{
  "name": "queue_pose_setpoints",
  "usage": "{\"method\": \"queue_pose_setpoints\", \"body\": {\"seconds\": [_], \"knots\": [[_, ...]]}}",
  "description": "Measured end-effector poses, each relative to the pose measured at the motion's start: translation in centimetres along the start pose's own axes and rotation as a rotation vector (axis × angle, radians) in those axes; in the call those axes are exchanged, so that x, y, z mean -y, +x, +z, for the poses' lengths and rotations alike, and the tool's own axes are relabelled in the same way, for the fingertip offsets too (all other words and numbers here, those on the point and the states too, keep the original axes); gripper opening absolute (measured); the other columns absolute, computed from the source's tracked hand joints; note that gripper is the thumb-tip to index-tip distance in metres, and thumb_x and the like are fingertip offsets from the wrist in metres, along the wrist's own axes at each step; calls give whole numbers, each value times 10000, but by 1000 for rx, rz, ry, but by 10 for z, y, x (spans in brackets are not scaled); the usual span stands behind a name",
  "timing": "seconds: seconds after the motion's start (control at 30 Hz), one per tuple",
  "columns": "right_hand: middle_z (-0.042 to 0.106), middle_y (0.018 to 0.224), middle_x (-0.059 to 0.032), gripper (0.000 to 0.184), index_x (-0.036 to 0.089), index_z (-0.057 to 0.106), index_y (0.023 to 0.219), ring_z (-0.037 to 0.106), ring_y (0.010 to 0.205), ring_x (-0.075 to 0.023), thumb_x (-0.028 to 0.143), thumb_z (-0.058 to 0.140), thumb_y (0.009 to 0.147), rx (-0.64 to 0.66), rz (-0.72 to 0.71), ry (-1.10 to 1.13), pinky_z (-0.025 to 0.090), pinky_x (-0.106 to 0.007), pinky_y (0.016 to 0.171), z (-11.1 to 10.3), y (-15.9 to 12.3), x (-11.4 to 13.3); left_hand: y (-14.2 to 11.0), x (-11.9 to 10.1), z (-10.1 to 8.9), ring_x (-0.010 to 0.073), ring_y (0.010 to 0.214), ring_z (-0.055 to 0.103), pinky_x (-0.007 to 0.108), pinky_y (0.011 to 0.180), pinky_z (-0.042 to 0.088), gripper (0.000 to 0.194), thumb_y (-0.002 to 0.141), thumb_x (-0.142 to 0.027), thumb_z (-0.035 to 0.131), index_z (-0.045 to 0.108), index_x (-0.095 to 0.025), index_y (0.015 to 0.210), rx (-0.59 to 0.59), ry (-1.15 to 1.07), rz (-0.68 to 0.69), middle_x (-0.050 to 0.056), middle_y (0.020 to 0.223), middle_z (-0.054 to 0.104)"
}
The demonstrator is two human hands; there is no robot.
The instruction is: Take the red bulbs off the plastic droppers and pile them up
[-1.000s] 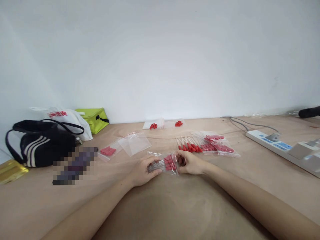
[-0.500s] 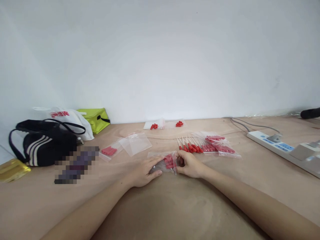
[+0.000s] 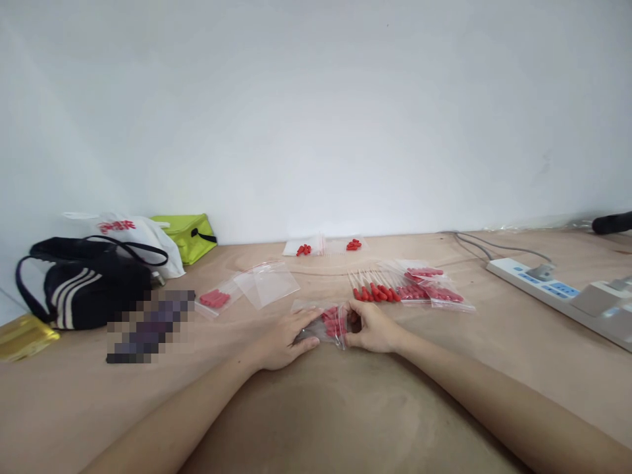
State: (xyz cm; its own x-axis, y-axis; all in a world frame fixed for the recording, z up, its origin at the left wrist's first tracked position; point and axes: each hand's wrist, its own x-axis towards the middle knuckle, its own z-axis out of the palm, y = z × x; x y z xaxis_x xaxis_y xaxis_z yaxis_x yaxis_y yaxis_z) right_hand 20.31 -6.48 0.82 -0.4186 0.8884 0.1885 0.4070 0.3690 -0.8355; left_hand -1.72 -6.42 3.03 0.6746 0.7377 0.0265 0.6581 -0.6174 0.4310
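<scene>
Between my hands lies a clear zip-lock bag (image 3: 330, 321) holding several small red pieces, its zip edge toward the right. My left hand (image 3: 282, 337) rests on the bag's left end with the fingers stretched forward and the thumb apart. At the zip edge, my right hand (image 3: 371, 327) has its thumb and curled fingers closed on the bag. Just beyond my right hand are several thin pale sticks with red tips (image 3: 376, 291), laid in a row. Beside them, filled zip-lock bags (image 3: 434, 289) overlap in a pile.
Flat zip-lock bags (image 3: 266, 283) lie left of centre, near one with red pieces (image 3: 214, 298). Red pieces (image 3: 303, 250) sit on plastic by the wall. A black bag (image 3: 99, 283) and green bag (image 3: 190, 237) stand left; a power strip (image 3: 538, 283) lies right.
The zip edge has shifted slightly left with my right fingers, and the red pieces inside look a little rearranged. My left hand has stayed in place.
</scene>
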Motion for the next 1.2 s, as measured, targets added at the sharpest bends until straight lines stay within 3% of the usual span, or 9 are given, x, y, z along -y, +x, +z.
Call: {"method": "queue_pose_setpoints", "body": {"seconds": [0.2,0.5,0.73,0.97,1.2], "knots": [[498,637,56,216,173,473,751,414,539,-62,148,615,591,23,-74,-22,339,-175,500,0,-1,3,1,-1,-2,223,1253,317,413,1038,261,517,843,-410,405,324,-206,1311,40,4,-12,66,1364,361],[470,583,60,169,163,509,725,424,511,-62,78,539,581,5,22,-36,328,-171,470,-16,-1,5,0,-2,-3,206,1267,295,419,1064,208,512,857,-433,372,295,-238,1324,49,51,-7,39,1377,341],[493,704,34,242,160,543,800,428,599,-79,218,662,598,79,-131,-152,346,-192,538,-20,-3,1,0,3,-2,216,1277,273,429,1062,208,536,849,-459,378,296,-229,1326,44,73,-26,44,1385,325],[432,596,58,84,170,501,678,389,542,-71,131,565,642,64,-126,-161,315,-191,513,-20,-1,-2,-1,6,-1,213,1260,307,417,1044,254,530,840,-470,397,312,-255,1316,0,56,-8,28,1367,360],[500,634,24,105,171,504,682,442,580,-95,251,570,700,20,-37,-11,357,-214,537,-16,0,-8,0,13,2,219,1237,340,416,1025,284,532,823,-482,422,354,-246,1295,-58,42,-16,38,1347,391]]}}
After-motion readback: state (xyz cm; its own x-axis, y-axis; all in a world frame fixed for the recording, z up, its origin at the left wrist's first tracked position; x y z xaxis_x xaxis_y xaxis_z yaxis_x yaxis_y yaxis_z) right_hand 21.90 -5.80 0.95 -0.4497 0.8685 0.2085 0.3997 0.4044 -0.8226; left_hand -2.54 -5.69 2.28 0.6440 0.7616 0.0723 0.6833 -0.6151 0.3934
